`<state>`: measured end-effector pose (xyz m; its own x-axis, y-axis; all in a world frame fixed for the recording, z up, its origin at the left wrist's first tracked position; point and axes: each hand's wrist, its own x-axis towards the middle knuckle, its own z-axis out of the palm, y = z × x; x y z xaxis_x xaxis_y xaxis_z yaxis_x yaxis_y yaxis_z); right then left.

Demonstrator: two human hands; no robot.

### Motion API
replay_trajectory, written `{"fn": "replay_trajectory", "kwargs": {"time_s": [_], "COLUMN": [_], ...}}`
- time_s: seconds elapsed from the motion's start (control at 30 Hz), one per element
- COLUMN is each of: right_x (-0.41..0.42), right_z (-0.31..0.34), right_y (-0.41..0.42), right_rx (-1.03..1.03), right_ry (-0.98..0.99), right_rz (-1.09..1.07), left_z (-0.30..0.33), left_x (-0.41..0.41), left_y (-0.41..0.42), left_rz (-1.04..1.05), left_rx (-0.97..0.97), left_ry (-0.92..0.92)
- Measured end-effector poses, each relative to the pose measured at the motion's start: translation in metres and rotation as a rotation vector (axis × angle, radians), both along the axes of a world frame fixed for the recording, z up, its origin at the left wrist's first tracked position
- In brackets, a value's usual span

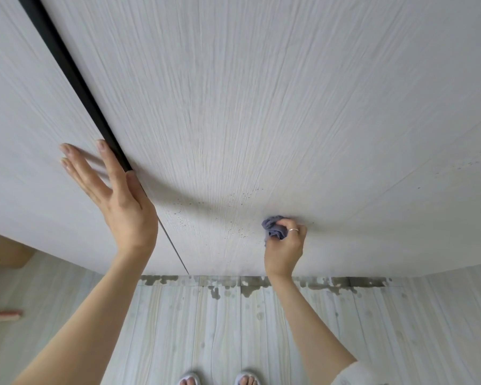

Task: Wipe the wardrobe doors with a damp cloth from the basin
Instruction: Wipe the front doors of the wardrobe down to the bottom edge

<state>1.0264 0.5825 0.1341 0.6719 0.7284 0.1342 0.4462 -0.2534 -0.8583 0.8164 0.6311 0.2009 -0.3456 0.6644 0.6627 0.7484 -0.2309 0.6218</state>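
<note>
A pale wood-grain wardrobe door (261, 107) fills most of the view, with small water spots low on it. A second door panel (25, 120) lies to the left, past a black vertical strip (75, 79). My right hand (285, 245) grips a crumpled blue-grey cloth (274, 227) and holds it against the lower part of the door. My left hand (114, 195) rests flat with straight fingers on the left panel, its thumb by the black strip.
Wet patches (250, 284) darken the light plank floor along the wardrobe's base. My feet in open slippers (220, 379) stand at the bottom edge. A cardboard box (3, 251) and a pinkish brush-like object (3, 312) lie at the left.
</note>
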Motion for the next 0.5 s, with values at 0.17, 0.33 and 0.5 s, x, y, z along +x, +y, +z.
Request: {"fn": "replay_trajectory", "kwargs": {"time_s": [0.17,0.33,0.5], "right_x": [-0.013,-0.023,-0.031], "right_z": [0.059,0.088,0.064], "right_y": [0.011,0.018,0.016], "right_rx": [0.132,0.177,-0.014], "right_ry": [0.805,1.284,1.524], "right_rz": [-0.163,-0.032,-0.062], "left_z": [0.0,-0.002,-0.002], "left_x": [0.0,0.0,-0.003], "left_y": [0.001,-0.001,0.001], "left_rz": [-0.013,-0.013,-0.008], "left_rx": [-0.006,-0.005,0.007], "left_ry": [-0.006,-0.01,0.016]}}
